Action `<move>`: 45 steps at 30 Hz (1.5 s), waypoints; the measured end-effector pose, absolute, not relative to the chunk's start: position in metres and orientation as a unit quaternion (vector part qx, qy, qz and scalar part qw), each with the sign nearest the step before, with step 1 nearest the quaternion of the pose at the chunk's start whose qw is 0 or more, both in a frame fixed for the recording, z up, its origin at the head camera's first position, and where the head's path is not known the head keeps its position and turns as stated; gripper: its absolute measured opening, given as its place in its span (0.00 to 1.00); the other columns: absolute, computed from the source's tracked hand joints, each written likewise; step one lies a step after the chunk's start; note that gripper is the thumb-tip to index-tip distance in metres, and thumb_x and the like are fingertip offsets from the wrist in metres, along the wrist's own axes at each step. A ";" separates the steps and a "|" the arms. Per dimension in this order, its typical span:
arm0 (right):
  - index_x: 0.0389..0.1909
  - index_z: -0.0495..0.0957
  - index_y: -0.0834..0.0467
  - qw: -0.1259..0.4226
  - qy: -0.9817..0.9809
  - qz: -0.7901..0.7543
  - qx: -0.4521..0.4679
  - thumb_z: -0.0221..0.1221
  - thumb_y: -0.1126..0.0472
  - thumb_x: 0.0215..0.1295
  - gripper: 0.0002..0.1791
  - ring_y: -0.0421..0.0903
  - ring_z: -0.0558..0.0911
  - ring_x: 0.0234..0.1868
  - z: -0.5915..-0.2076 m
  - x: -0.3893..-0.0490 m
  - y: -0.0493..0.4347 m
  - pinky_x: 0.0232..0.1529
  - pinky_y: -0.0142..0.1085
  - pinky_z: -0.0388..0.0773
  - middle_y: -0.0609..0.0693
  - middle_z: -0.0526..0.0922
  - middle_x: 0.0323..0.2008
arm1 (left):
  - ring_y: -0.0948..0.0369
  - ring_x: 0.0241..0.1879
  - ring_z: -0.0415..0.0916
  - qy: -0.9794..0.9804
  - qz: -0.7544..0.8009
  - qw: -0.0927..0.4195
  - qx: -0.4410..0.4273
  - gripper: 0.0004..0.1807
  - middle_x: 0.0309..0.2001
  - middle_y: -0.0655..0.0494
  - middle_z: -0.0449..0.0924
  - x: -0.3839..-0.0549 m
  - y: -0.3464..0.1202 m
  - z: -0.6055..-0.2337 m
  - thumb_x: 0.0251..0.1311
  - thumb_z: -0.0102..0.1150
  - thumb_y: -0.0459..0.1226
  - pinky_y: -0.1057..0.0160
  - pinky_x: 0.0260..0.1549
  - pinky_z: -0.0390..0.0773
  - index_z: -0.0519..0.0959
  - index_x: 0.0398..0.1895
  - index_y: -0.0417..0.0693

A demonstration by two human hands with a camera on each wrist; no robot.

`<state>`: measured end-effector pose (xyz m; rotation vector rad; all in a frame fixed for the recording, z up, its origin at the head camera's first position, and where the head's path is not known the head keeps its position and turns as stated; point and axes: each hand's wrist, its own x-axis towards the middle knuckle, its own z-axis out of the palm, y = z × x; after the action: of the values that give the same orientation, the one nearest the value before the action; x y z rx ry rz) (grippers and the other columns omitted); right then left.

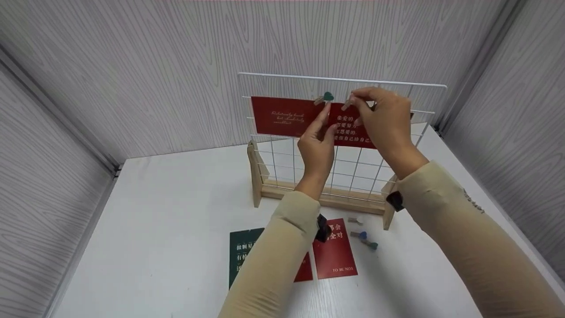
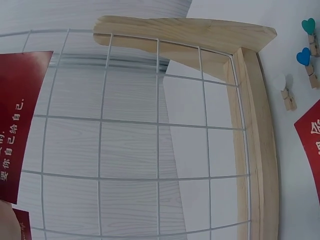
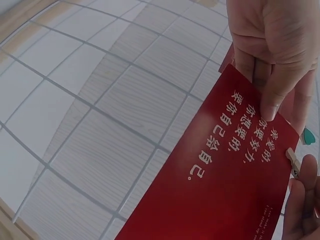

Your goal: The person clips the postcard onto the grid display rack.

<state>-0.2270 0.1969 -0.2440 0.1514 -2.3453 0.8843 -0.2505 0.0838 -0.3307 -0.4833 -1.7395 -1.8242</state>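
My left hand (image 1: 318,152) pinches a red card (image 3: 215,160) with white writing by its left end, the thumb lying on its face. At the card's top edge my right hand (image 1: 388,119) pinches a small wooden clothespin (image 3: 294,162), whose tip overlaps the edge. Behind the card stands a white wire grid (image 2: 158,120). A second red card (image 1: 282,115) hangs on the grid to the left, with a clothespin bearing a green heart (image 1: 328,96) at its top right corner. Only a sliver of the left hand (image 2: 8,222) appears in the left wrist view.
A wooden stand (image 1: 324,199) holds the grid upright on the white table (image 1: 167,212). In front lie a green card (image 1: 238,251), red cards (image 1: 334,256) and loose clothespins (image 1: 358,235) with hearts. My left sleeve covers part of the cards. Grey wood-patterned panels (image 1: 154,66) surround the table.
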 end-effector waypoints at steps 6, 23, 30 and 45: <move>0.47 0.84 0.56 0.335 -0.878 0.331 0.082 0.59 0.60 0.66 0.12 0.43 0.82 0.23 -0.252 -0.228 0.197 0.28 0.18 0.71 0.49 0.85 0.42 | 0.66 0.53 0.74 -0.658 -0.668 0.296 -0.182 0.23 0.56 0.45 0.77 -0.248 0.084 -0.336 0.61 0.58 0.26 0.70 0.49 0.74 0.73 0.61 0.39; 0.55 0.79 0.58 0.394 -0.842 0.348 0.121 0.61 0.61 0.64 0.18 0.45 0.84 0.31 -0.270 -0.229 0.199 0.34 0.36 0.82 0.51 0.83 0.48 | 0.61 0.54 0.75 -0.653 -0.638 0.367 -0.178 0.18 0.52 0.45 0.79 -0.242 0.079 -0.353 0.60 0.61 0.29 0.63 0.49 0.77 0.77 0.54 0.34; 0.59 0.75 0.61 0.439 -0.802 0.370 0.164 0.61 0.57 0.64 0.23 0.43 0.84 0.33 -0.284 -0.225 0.201 0.37 0.32 0.81 0.52 0.80 0.52 | 0.62 0.51 0.76 -0.646 -0.647 0.365 -0.175 0.18 0.50 0.45 0.80 -0.241 0.075 -0.356 0.58 0.64 0.32 0.58 0.47 0.78 0.79 0.52 0.34; 0.66 0.67 0.58 0.441 -0.776 0.416 0.174 0.63 0.60 0.62 0.31 0.46 0.77 0.52 -0.316 -0.213 0.196 0.47 0.45 0.79 0.52 0.73 0.58 | 0.56 0.48 0.79 -0.650 -0.638 0.358 -0.205 0.20 0.48 0.45 0.81 -0.237 0.063 -0.363 0.56 0.66 0.33 0.63 0.45 0.79 0.78 0.51 0.34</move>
<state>-0.2129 0.1960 -0.3157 0.4314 -1.9270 1.0330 -0.2366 0.0631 -0.3630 -0.5287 -1.6777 -1.6467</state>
